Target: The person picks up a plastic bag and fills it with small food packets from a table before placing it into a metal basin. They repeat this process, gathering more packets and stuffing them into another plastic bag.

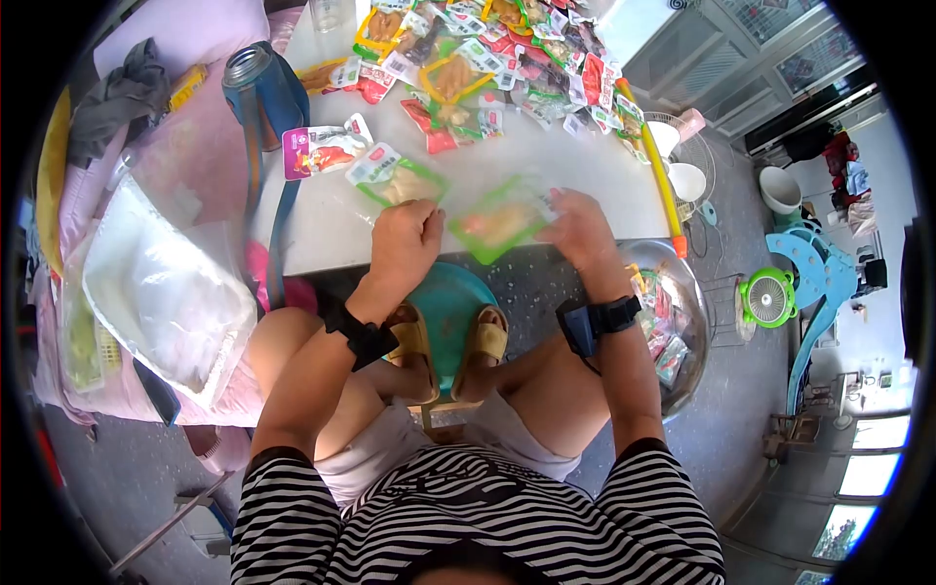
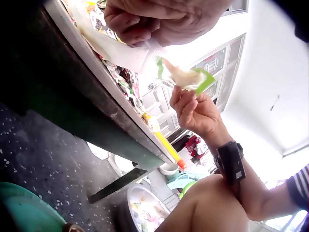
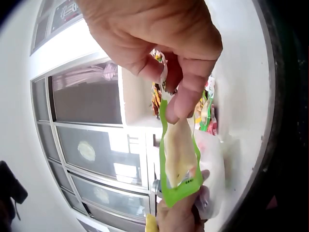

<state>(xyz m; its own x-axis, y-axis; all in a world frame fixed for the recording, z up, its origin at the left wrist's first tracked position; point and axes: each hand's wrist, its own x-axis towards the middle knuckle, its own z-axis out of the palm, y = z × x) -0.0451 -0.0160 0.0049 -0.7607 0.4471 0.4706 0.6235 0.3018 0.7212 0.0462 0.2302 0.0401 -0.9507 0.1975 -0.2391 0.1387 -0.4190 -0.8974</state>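
Observation:
My right hand pinches one end of a green-edged clear packet with pale food inside, held up above the table's front edge. In the right wrist view, thumb and fingers grip the top of this packet, which hangs down. My left hand has its fingers curled at the lower edge of another green-and-white clear packet. Filmy clear plastic shows at the left fingertips in the left wrist view, partly hidden by the hand. A purple-and-white packet lies on the table.
Many colourful packets are heaped at the table's far side. A blue flask stands at the left, a yellow stick lies along the right edge. Below are a metal basin with packets and a teal basin between the feet.

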